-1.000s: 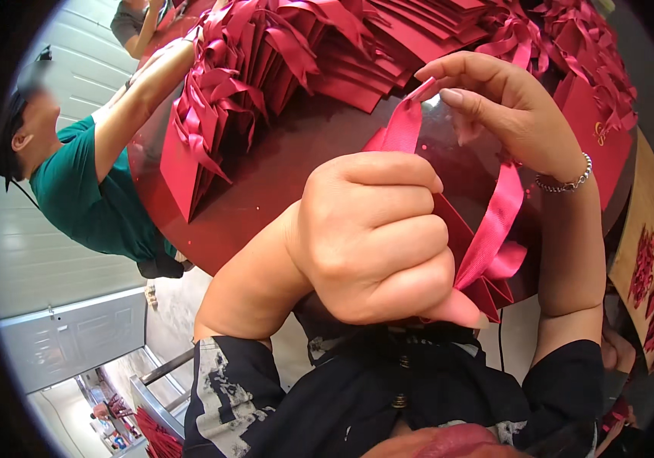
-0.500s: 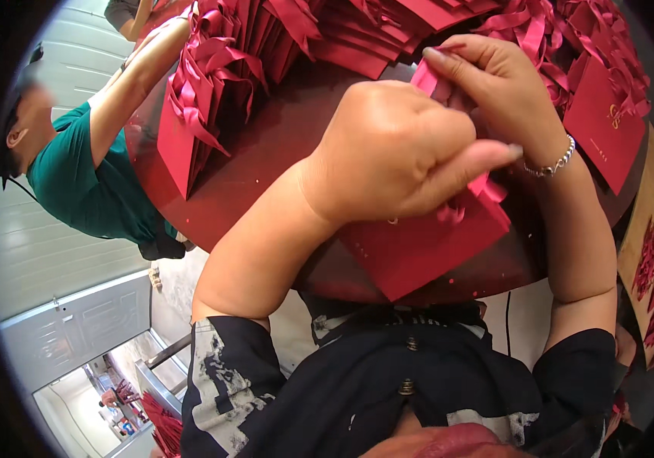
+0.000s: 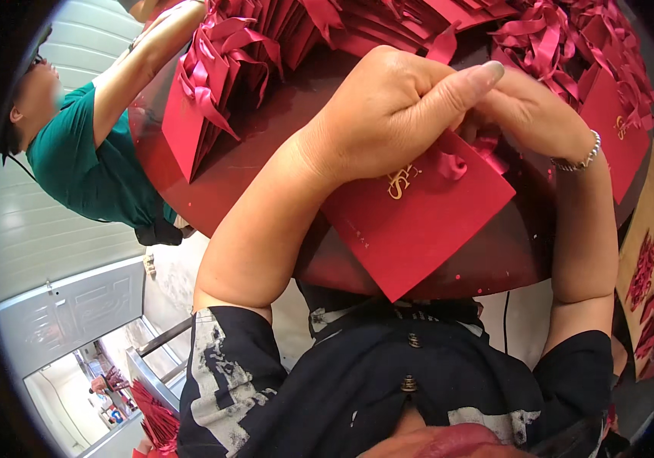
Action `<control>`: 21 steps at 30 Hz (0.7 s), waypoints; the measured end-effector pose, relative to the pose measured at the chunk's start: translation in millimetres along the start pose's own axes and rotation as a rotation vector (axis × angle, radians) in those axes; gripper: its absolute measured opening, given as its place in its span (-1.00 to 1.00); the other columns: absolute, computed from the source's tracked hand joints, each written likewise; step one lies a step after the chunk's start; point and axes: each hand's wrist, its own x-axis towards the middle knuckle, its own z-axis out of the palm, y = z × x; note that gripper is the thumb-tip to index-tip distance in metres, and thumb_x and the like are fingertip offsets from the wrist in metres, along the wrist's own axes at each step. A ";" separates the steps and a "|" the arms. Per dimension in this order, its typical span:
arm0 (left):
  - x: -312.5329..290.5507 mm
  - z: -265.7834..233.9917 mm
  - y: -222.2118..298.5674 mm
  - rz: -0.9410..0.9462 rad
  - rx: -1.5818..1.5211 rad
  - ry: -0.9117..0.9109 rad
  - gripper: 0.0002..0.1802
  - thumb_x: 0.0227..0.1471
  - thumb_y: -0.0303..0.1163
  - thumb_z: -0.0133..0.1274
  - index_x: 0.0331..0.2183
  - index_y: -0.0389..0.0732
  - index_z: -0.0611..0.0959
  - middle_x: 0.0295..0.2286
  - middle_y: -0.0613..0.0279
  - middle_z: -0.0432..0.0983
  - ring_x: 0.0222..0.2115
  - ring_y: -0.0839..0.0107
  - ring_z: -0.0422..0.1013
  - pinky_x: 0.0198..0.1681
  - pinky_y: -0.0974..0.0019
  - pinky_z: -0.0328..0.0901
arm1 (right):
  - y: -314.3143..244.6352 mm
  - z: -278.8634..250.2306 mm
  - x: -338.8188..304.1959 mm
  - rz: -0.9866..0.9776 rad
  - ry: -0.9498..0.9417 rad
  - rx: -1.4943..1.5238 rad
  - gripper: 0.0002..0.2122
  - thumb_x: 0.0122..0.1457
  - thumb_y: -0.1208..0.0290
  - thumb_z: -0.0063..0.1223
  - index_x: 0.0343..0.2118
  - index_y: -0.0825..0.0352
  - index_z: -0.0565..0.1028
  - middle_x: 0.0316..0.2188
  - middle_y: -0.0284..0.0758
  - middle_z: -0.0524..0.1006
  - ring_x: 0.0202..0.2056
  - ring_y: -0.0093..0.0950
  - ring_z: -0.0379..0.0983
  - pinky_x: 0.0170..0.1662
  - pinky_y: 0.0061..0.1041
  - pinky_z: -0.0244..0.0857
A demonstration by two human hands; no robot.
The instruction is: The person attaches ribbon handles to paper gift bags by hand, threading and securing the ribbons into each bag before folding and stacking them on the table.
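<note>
In front of me a red paper gift bag [image 3: 426, 221] with gold print lies tilted at the table's near edge. A pink-red satin ribbon [image 3: 453, 166] is looped at its top. My left hand [image 3: 396, 114] is closed over that top, thumb stretched to the right, its fingertips mostly hidden. Against it, my right hand [image 3: 537, 118], with a silver bead bracelet at the wrist, bends inward, fingers closed. Both hands grip the ribbon between them, though the exact grip is covered. A ribbon end sticks up beyond my left hand.
Red bags with ribbons [image 3: 209, 84] stand in rows at the left and far side of the dark red round table [image 3: 220, 179]. More ribboned bags [image 3: 617, 114] crowd the right. A co-worker in a green shirt [image 3: 90, 168] reaches in from the left. A wooden board [image 3: 636, 259] is at far right.
My hands have come closer together over the bag's top. My left thumb has swung up, and the bag's gold print now shows more. The right hand's pinched fingers have turned down and inward.
</note>
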 end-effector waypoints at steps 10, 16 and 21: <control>0.2 -8.8 -0.1 -0.130 0.148 0.119 -0.51 0.30 -0.27 -0.02 -0.64 -0.31 0.55 -0.72 0.45 0.29 -0.64 0.73 0.17 -0.58 0.55 0.10 | -11.2 -2.0 2.4 0.006 0.088 -0.274 -0.60 0.28 0.24 0.09 -0.62 0.42 0.42 -0.75 -0.48 0.17 -0.65 -0.70 0.02 -0.61 -0.53 -0.03; 4.7 -7.6 0.1 -0.100 -0.094 0.323 -0.50 0.26 -0.20 0.05 -0.62 -0.35 0.65 -0.80 0.40 0.33 -0.71 0.75 0.20 -0.70 0.46 0.10 | 6.5 -10.4 5.4 -0.097 0.294 -0.658 -0.64 0.25 0.40 0.12 -0.63 0.44 0.31 -0.70 -0.35 0.12 -0.62 -0.63 0.03 -0.57 -0.48 0.00; 3.8 -16.2 -12.2 -0.044 -0.082 0.295 -0.49 0.28 -0.20 0.02 -0.63 -0.31 0.65 -0.78 0.44 0.32 -0.69 0.75 0.14 -0.66 0.53 0.04 | 7.6 -9.9 8.9 -0.040 0.394 -0.747 -0.62 0.26 0.36 0.12 -0.63 0.45 0.30 -0.71 -0.35 0.14 -0.62 -0.63 0.03 -0.56 -0.46 0.01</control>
